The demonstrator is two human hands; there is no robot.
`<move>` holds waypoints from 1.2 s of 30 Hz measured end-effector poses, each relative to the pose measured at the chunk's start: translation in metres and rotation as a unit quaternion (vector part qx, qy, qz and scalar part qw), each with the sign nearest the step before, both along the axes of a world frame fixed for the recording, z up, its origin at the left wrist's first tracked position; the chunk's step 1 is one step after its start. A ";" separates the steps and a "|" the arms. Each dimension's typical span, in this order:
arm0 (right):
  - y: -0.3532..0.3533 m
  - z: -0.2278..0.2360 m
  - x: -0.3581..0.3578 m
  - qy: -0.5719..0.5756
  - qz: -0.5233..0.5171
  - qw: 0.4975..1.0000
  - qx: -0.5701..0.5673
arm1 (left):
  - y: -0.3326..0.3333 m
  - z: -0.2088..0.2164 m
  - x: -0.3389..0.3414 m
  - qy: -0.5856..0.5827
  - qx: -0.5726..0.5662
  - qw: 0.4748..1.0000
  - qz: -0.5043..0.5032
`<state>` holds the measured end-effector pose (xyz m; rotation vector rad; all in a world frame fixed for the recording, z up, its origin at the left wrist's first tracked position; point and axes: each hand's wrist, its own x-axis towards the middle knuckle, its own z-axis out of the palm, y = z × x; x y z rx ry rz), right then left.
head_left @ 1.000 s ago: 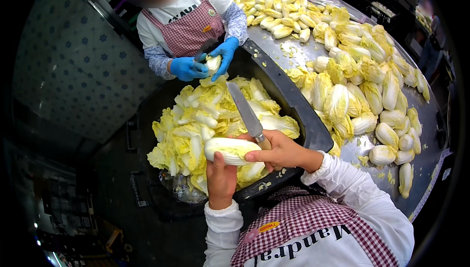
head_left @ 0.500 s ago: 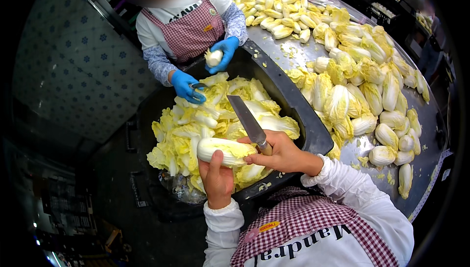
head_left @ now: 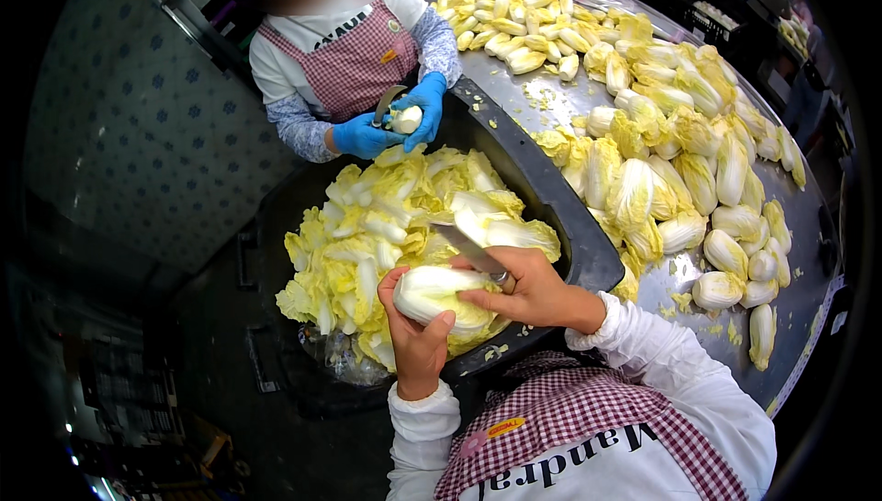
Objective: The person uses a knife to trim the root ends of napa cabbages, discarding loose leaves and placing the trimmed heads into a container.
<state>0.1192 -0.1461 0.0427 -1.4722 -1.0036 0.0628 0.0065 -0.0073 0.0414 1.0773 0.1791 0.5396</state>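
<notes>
My left hand [head_left: 418,340] grips a pale napa cabbage [head_left: 441,291] from below, over the near end of a black bin [head_left: 560,216]. My right hand [head_left: 524,291] is closed on the handle of a knife [head_left: 467,244] whose blade points up and left above the cabbage; its fingers also rest on the cabbage's right end. The bin is heaped with loose yellow-green cabbage leaves [head_left: 386,225].
Across the bin a person in a checked apron, with blue gloves [head_left: 395,124], cuts a small cabbage piece with a knife. A steel table [head_left: 680,271] on the right carries several trimmed cabbages [head_left: 680,161]. Another person's hands show at the far top. Dark floor lies to the left.
My hands and the cabbage have turned a little, with the knife blade drawn closer over it. The person opposite lifted both gloved hands to their chest with a cabbage piece.
</notes>
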 end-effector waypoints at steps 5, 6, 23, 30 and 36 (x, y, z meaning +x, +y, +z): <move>-0.006 0.006 0.020 -0.087 -0.067 0.994 -0.009 | 0.011 -0.011 -0.011 0.036 0.003 0.997 -0.072; -0.003 0.004 0.025 -0.094 -0.086 0.992 -0.013 | 0.013 -0.013 -0.012 -0.003 -0.056 0.992 -0.117; 0.007 0.011 -0.023 0.351 0.169 0.908 -0.154 | 0.015 -0.026 0.002 -0.030 0.090 0.987 0.133; 0.011 0.000 -0.018 -0.037 -0.009 0.999 0.011 | -0.007 -0.027 0.000 -0.062 -0.056 0.993 0.085; 0.003 -0.001 -0.017 0.007 0.011 1.000 -0.012 | 0.000 -0.026 -0.002 -0.078 -0.020 0.993 0.091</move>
